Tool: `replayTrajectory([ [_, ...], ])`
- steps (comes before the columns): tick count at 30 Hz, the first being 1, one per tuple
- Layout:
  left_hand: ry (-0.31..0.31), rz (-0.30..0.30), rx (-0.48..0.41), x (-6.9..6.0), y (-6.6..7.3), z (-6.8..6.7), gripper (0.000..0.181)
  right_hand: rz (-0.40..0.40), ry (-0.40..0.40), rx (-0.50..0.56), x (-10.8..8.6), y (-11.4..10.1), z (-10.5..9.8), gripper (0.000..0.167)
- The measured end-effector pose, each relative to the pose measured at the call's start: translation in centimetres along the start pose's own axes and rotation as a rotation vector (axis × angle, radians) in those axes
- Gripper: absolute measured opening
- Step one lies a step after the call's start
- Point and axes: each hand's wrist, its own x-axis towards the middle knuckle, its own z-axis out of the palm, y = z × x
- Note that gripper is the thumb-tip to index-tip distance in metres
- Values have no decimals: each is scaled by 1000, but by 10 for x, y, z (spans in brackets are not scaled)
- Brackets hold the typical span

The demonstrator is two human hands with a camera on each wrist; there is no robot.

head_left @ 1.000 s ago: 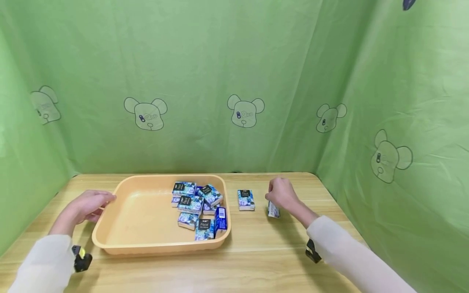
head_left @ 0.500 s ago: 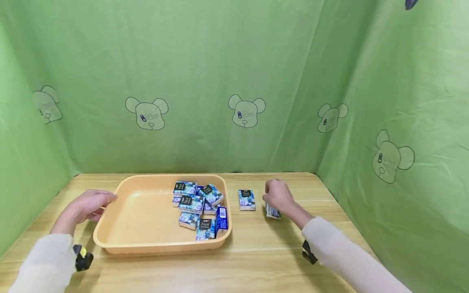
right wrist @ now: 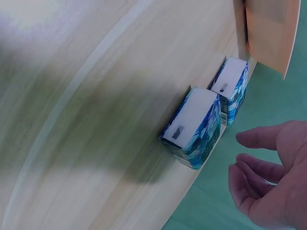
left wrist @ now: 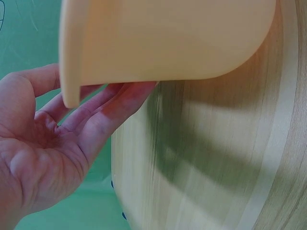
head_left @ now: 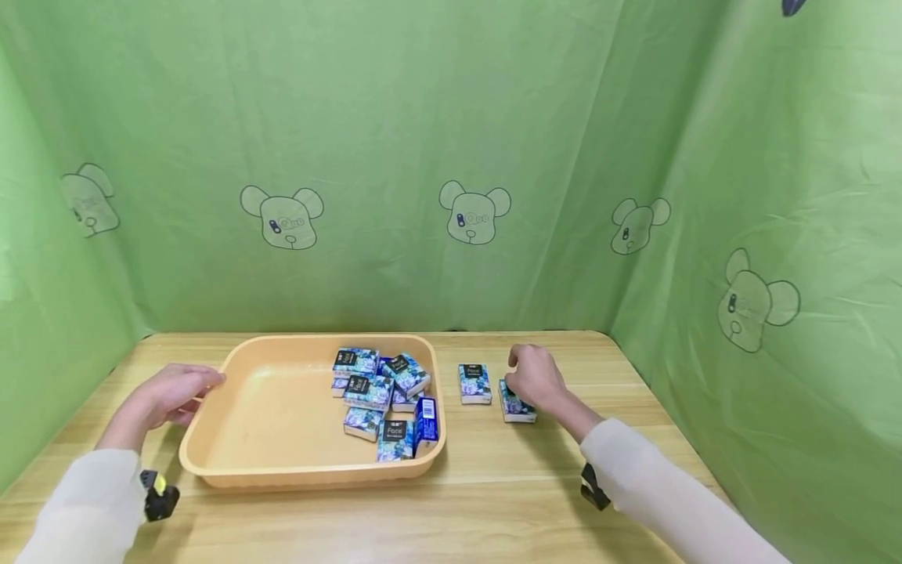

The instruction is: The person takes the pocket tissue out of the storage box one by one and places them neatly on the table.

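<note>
At the orange tray's left rim (head_left: 200, 415), my left hand (head_left: 167, 394) holds on; in the left wrist view this hand (left wrist: 53, 139) has fingers against the outer wall (left wrist: 168, 43). Over a blue floral tissue pack (head_left: 517, 408) on the table is my right hand (head_left: 537, 377). The right wrist view shows that hand (right wrist: 266, 177) with fingers loosely bent, apart from the nearer pack (right wrist: 192, 120). A second pack (head_left: 474, 385) lies to its left, between it and the tray. My right hand covers part of the nearer pack in the head view.
Several similar packs lie piled in the tray's right part, among them one face up (head_left: 395, 440) and one on its side showing dark blue (head_left: 426, 423). The wooden table (head_left: 493, 501) is bordered by green curtains (head_left: 380, 117) behind and at both sides.
The pack under my right hand has gone from tilted to lying flat, and my fingers have let go of it. My right hand has shifted slightly left. My left hand stays at the rim.
</note>
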Motion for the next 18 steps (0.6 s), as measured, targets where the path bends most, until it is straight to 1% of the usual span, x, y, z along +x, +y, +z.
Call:
replayTrajectory([
  [6,-7,-1,2,0,0,0,67,9,-10,-3,-2,1,0,25],
  [12,-11,2,-1,-1,0,1,68,15,-42,32,-6,3,0,26],
  [15,-13,8,2,-1,0,0,68,19,-70,43,-9,1,-1,26],
  [18,-13,5,-3,-2,0,0,69,32,-123,24,-13,-1,-3,25],
])
